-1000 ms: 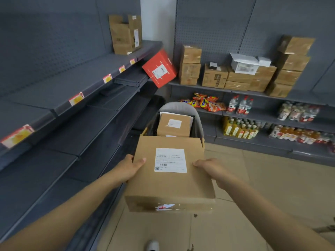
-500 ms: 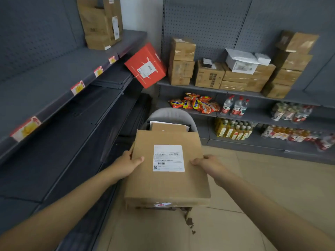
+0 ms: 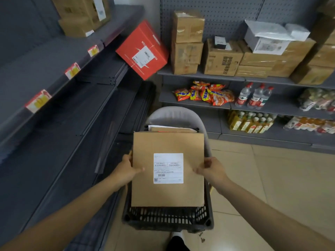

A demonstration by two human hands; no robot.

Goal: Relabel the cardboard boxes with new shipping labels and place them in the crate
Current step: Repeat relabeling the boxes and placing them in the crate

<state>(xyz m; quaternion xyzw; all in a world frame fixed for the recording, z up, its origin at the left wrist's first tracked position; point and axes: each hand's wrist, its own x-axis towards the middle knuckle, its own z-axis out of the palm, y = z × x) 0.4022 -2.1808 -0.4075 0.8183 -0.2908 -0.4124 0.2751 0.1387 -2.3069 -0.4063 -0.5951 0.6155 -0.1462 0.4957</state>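
A flat brown cardboard box (image 3: pixel 168 142) with a white shipping label (image 3: pixel 168 168) on top lies level over the dark slatted crate (image 3: pixel 167 219) on the floor. My left hand (image 3: pixel 125 171) grips its left edge, thumb on top. My right hand (image 3: pixel 211 169) grips its right edge the same way. Behind it, inside the crate, the top of another brown box (image 3: pixel 172 128) shows. The crate's grey handle (image 3: pixel 176 114) arches at the far end.
Dark shelving (image 3: pixel 54 98) runs along the left, with a tilted red box (image 3: pixel 143 49) at its far end. Stacked cardboard boxes (image 3: pixel 223 58), snack bags (image 3: pixel 204 94) and bottles (image 3: pixel 255 96) fill the shelves ahead. Tiled floor (image 3: pixel 272 178) lies to the right.
Both hands have carried the box forward and down, from in front of the crate to over its opening. The view has tilted down and moved closer.
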